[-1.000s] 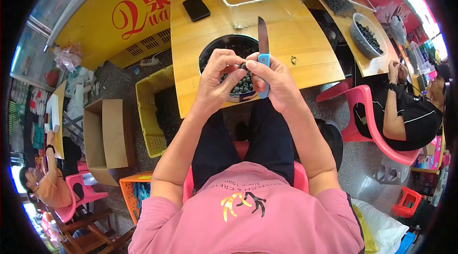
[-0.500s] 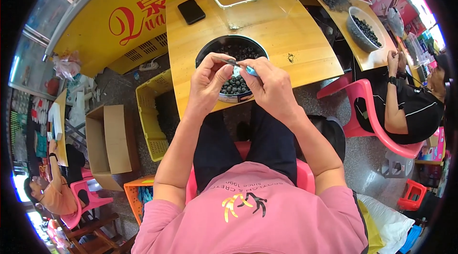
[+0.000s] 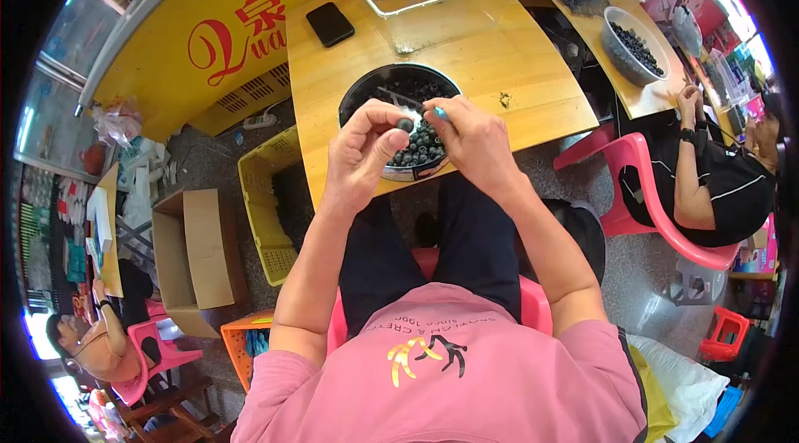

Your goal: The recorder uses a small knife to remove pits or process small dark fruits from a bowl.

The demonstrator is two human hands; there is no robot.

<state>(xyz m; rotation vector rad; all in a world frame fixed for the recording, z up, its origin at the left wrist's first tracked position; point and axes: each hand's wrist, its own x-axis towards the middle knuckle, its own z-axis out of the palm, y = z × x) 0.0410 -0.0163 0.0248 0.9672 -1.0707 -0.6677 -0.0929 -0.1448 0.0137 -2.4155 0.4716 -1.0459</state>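
Observation:
Between the thumb and finger of my left hand (image 3: 364, 152) is a small dark round piece (image 3: 405, 123). My right hand (image 3: 478, 143) is closed on a slim tool with a blue handle (image 3: 440, 113); a thin grey length (image 3: 401, 98) extends leftward from those fingers, and I cannot make out its tip. Both hands are raised over a round, dark-walled tub (image 3: 366, 79) standing near the table's front edge. Many similar dark round pieces (image 3: 420, 149) lie inside it, partly hidden by my hands.
A clear bin (image 3: 408, 35) with dark pieces stands at the back of the wooden table (image 3: 516, 77), near a black phone (image 3: 330, 24). Left are a yellow crate (image 3: 254, 185) and a cardboard box (image 3: 212, 252). Rightward, a person (image 3: 707, 185) sits by a clear bowl (image 3: 624, 60).
My hands have drawn slightly apart. The round piece now shows in my left fingertips, and the blue-handled tool has turned away from it, its grey length now pointing up and left.

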